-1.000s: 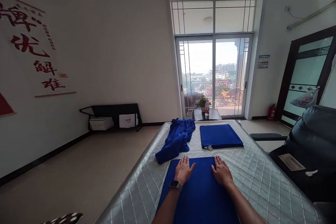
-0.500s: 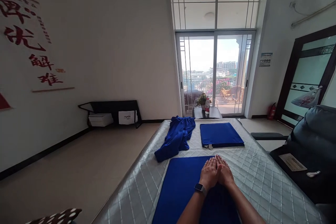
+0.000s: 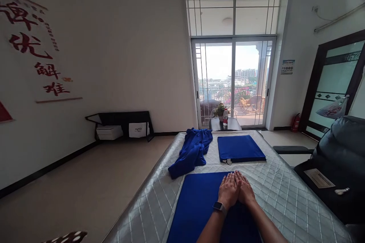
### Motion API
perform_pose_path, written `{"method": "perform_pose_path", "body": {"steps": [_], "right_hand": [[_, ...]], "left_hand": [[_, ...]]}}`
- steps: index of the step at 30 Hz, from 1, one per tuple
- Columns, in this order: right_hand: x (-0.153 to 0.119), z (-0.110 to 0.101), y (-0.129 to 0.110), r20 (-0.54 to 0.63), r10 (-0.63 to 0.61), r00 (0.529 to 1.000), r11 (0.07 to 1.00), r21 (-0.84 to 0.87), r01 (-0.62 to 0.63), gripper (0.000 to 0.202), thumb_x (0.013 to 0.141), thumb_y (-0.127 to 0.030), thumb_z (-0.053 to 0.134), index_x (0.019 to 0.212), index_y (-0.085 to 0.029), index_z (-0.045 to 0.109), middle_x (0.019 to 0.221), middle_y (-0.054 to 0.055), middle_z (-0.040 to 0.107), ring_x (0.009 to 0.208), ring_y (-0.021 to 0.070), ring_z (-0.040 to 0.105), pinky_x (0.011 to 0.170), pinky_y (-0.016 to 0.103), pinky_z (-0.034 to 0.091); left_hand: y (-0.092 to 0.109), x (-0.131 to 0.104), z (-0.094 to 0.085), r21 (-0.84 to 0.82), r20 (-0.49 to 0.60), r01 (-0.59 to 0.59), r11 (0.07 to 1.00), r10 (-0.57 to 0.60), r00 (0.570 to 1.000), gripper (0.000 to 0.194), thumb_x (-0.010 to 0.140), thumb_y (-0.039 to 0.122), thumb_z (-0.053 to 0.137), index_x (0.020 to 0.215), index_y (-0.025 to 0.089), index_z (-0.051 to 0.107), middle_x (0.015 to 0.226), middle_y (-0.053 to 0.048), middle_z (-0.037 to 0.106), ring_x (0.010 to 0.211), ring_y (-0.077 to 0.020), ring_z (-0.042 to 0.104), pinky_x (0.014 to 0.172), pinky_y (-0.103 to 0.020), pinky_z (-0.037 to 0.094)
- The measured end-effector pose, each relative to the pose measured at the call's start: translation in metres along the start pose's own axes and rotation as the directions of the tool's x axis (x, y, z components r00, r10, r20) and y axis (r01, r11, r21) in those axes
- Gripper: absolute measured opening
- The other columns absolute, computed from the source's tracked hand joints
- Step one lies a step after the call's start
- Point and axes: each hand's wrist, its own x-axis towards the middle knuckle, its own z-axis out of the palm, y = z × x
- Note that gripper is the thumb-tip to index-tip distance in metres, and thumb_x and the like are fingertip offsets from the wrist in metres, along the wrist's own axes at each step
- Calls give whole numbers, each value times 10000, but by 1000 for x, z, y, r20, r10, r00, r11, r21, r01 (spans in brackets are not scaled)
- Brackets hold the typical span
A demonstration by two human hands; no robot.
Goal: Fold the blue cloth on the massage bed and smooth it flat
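A flat blue cloth lies on the quilted silver-grey mattress nearest me. My left hand rests palm down on its right part, fingers stretched, a watch on the wrist. Touching it side by side, my right hand lies flat too, fingertips near the cloth's far edge. Neither hand holds anything. Beyond them is a neatly folded blue cloth with a white tag at its near edge. To its left a crumpled blue cloth lies bunched up.
Behind the mattress stands a small table with a plant and a bottle, before a glass sliding door. A black armchair is at the right. Against the left wall, a black frame stands by white boxes.
The view has tilted slightly upward, so the scene sits a little lower. Both hands remain flat together at the same place on the cloth.
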Motion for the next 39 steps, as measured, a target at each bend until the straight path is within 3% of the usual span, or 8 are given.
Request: {"method": "perform_pose_path", "body": {"steps": [4,16,27,34,39], "right_hand": [[1,3,2,-5,6,1000,1000,16,-6,639,926,-254,261,1553,-138,234,1632,31,151,1501,170,114,1213,341,93],[5,14,7,-46,4,999,999,42,-2,635,930,-271,254,1551,-139,246,1630,17,144,1498,160,130,1211,325,83],[7,13,4,-57,13,998,998,55,-9,633,983,-408,202,1552,-134,243,1627,36,180,1498,175,134,1211,338,104],[8,13,3,-45,32,998,999,38,-30,630,980,-394,202,1553,-132,237,1627,20,167,1496,162,139,1208,324,107],[7,10,-1,-46,41,998,999,24,-40,616,976,-325,159,1546,-110,250,1620,31,185,1492,159,155,1204,323,116]], "left_hand": [[3,-1,-3,34,24,48,998,-49,999,706,1005,550,113,1521,128,346,1570,-134,373,1484,-243,250,1215,-473,224],[3,-3,-2,111,-2,54,992,-54,999,641,1018,503,139,1527,169,340,1570,-77,387,1475,-231,276,1207,-465,242],[0,-5,-9,150,11,132,980,-135,991,683,997,526,77,1523,184,348,1580,-39,367,1489,-231,231,1219,-464,205],[-2,-4,-4,87,-52,151,985,-147,988,692,1003,526,80,1496,164,404,1551,-70,417,1475,-234,275,1212,-460,222],[-12,-2,4,128,-103,202,971,-190,976,669,1018,510,145,1487,113,411,1553,-127,400,1470,-258,287,1192,-457,256]]}}
